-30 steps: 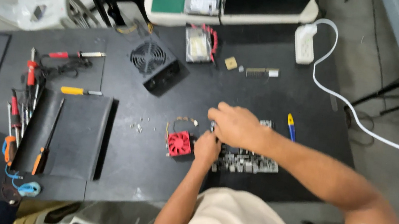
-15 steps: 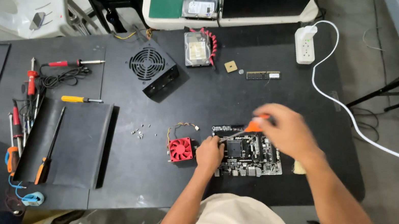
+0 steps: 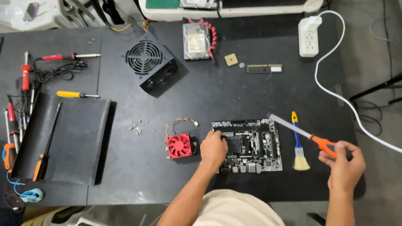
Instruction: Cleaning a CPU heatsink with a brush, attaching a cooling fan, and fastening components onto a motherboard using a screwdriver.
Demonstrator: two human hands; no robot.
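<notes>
Dark motherboard (image 3: 248, 145) flat on black table; orange-handled tool (image 3: 306, 136), perhaps a screwdriver, tilted above the table's right edge

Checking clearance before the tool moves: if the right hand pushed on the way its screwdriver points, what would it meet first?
Likely the motherboard: the right hand aims the screwdriver up-left over its top right corner, though height above it is unclear. The brush lies just below that line.

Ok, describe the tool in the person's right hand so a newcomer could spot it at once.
Start at the green circuit board on the black table. Just right of it, the right hand holds a screwdriver with an orange handle and long pale shaft. Unlike the yellow-handled brush lying beneath, it is lifted.
</notes>
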